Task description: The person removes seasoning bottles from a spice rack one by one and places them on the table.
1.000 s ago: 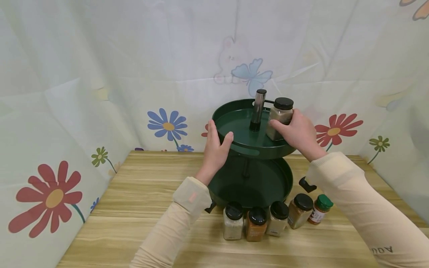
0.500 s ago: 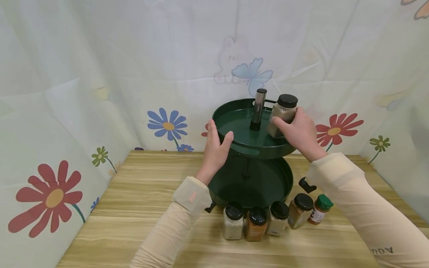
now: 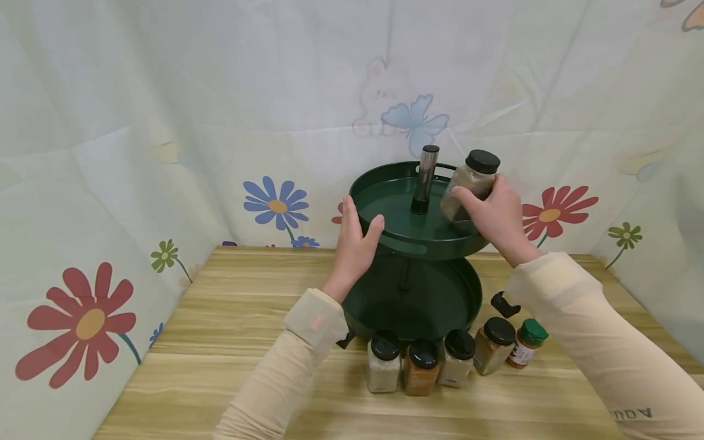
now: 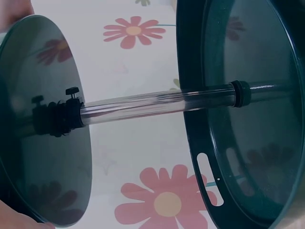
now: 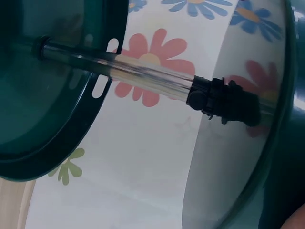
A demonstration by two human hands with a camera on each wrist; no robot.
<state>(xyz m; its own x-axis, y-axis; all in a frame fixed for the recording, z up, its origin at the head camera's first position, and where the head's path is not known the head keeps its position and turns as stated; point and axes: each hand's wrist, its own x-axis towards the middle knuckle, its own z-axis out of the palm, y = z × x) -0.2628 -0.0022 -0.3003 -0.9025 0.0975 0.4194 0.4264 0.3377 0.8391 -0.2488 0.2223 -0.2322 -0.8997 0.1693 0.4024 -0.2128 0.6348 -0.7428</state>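
A green two-tier round rack stands on the table; its upper tray [image 3: 382, 198] carries a short metal post [image 3: 426, 174]. Against the left rim of that tray rests my left hand [image 3: 354, 253], fingers straight and thumb raised. My right hand [image 3: 497, 214] grips a clear spice jar [image 3: 470, 181] with a black lid. The jar leans, its top to the right, and its base overlaps the right side of the upper tray. Below is the lower tray [image 3: 385, 305]. Both wrist views show the clear pole [image 4: 157, 105] between the tiers; neither shows the jar.
In front of the rack stand a pale jar [image 3: 384, 371], an orange jar [image 3: 422, 374] and several others, among them a small green-capped bottle [image 3: 527, 345]. Black feet [image 3: 505, 304] jut from the rack's base. A flowered curtain [image 3: 308, 91] hangs behind the wooden table [image 3: 264, 275].
The right hand has drawn the jar's top up and to the right, so the jar has gone from nearly upright to leaning. The left hand and the rack look unmoved.
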